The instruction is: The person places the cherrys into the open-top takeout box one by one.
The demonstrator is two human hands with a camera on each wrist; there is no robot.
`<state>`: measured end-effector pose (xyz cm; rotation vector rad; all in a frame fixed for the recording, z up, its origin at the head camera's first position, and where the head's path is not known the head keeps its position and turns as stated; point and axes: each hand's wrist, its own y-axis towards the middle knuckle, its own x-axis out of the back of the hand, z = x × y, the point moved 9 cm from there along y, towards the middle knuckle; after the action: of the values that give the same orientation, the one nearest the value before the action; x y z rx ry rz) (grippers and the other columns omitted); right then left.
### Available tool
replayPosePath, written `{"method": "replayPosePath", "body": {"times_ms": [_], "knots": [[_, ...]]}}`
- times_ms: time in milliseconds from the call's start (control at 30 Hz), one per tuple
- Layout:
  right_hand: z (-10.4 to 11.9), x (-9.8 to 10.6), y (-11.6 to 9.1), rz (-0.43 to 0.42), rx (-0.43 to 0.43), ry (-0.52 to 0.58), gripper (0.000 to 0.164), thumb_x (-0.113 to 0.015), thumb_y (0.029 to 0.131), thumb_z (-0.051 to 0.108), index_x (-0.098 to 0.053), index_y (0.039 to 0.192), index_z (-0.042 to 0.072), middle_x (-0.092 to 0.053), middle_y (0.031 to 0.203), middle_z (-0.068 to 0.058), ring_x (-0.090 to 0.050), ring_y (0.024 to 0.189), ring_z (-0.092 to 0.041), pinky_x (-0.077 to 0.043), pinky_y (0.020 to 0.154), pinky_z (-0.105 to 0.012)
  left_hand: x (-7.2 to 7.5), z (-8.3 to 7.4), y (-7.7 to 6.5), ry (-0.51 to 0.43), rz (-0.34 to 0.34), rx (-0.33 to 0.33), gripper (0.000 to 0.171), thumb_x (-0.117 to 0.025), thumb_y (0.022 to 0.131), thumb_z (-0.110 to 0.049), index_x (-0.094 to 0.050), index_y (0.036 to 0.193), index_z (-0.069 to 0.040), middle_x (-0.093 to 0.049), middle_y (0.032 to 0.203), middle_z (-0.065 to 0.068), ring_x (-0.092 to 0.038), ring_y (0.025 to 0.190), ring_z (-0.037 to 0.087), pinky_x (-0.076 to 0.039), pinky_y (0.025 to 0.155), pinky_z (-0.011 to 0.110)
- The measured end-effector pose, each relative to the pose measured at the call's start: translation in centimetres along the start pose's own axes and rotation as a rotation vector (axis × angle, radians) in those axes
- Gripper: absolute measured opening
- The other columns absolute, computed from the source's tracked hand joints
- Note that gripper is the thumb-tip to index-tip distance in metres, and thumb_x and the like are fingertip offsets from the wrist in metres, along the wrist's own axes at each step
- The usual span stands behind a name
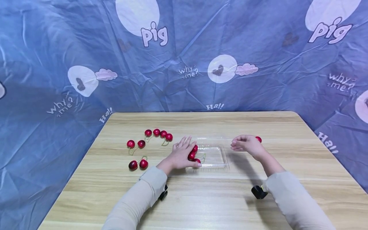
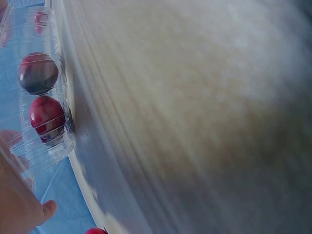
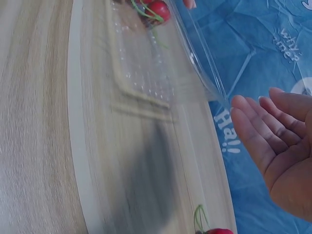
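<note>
Plastic box [image 1: 212, 155] touches the left hand [image 1: 181, 157], whose fingers are spread.

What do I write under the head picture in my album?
Left hand at a clear box of cherries, right hand near it, more cherries on the table.

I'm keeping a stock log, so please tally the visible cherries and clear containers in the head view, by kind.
Red cherries: 12
Clear plastic container: 1
Total: 13
Any cherries fully hidden from view are not counted.
</note>
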<state>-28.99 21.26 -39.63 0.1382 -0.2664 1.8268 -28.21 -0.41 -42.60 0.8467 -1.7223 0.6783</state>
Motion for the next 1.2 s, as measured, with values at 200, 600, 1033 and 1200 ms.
{"method": "replayPosePath", "body": {"times_ms": [200,600,1033,1200], "knots": [[-0.1,0.8,-0.5,0.001,0.003,-0.021,0.026,-0.047,0.088,0.004,-0.044,0.099,-0.019,-0.058,0.093,-0.025,-0.061,0.080,-0.024,-0.047,0.074,-0.034,0.1,-0.1,0.0,0.001,0.001,0.000,0.098,-0.045,0.066,-0.072,-0.016,0.139,-0.013,0.000,0.144,0.011,0.006,0.129,0.027,-0.011,0.097,0.051],[-0.6,2.2,-1.7,0.104,-0.016,-0.069,0.029,-0.048,0.087,0.005,-0.044,0.099,-0.021,-0.056,0.093,-0.029,-0.057,0.086,-0.036,-0.045,0.078,-0.039,0.2,-0.3,-0.1,-0.011,-0.007,-0.003,0.097,-0.048,0.067,-0.069,-0.016,0.139,-0.013,0.000,0.144,0.011,0.005,0.129,0.028,-0.011,0.097,0.052],[-1.7,3.8,-2.4,0.122,-0.052,-0.104,0.034,-0.048,0.086,0.004,-0.040,0.104,-0.023,-0.054,0.098,-0.031,-0.055,0.090,-0.038,-0.045,0.078,-0.038,0.2,-0.2,-0.2,-0.019,-0.009,-0.002,0.098,-0.045,0.066,-0.072,-0.017,0.139,-0.013,0.001,0.144,0.010,0.004,0.129,0.029,-0.011,0.097,0.051],[-2.3,4.6,-2.5,0.106,-0.066,-0.111,0.029,-0.046,0.088,0.005,-0.043,0.101,-0.021,-0.056,0.096,-0.029,-0.057,0.087,-0.035,-0.045,0.077,-0.040,0.2,-0.2,-0.2,-0.015,-0.011,0.001,0.099,-0.045,0.066,-0.073,-0.017,0.139,-0.013,0.001,0.144,0.011,0.003,0.129,0.030,-0.010,0.097,0.051]]}}
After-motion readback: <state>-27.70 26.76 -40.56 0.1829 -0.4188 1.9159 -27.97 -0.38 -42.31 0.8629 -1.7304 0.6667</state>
